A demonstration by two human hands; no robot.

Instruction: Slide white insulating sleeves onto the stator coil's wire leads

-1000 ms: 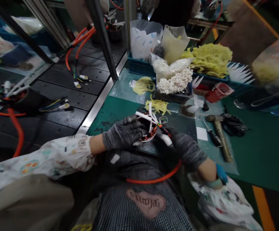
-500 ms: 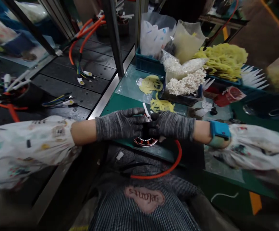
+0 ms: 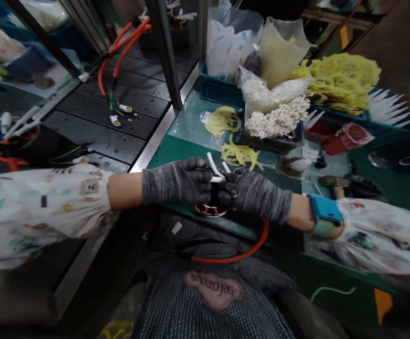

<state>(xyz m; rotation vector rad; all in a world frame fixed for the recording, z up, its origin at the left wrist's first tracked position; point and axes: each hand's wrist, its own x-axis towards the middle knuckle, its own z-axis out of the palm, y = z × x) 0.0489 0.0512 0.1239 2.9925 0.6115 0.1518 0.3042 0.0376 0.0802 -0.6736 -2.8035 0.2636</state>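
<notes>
Low on the green mat's front edge sits a motor stator [image 3: 212, 211], a ring with copper-coloured windings and a dark middle. White sleeves [image 3: 212, 165] stick up from its top. My left hand [image 3: 181, 181], in a grey knitted glove, wraps its fingers round the stator's left side, beside the sleeves. From the other side my right hand [image 3: 252, 190], gloved alike, has curled fingers on the stator's top right, close to the sleeve ends. Its fingertips are partly hidden. An orange cable [image 3: 242, 255] loops below my right hand and over my apron.
Yellow strips [image 3: 240, 154] lie on the mat beyond my hands. Behind them stand a bag of small white pieces [image 3: 277, 115], blue bins [image 3: 219, 92] and a red cup [image 3: 348, 138]. A metal post [image 3: 164, 52] rises at left beside a conveyor [image 3: 109, 136] bearing wired parts. A dark-handled tool [image 3: 349, 186] lies right.
My right hand has shifted slightly right and down, its fingers more curled. More of the white sleeves now shows between my hands. My left hand is almost where it was.
</notes>
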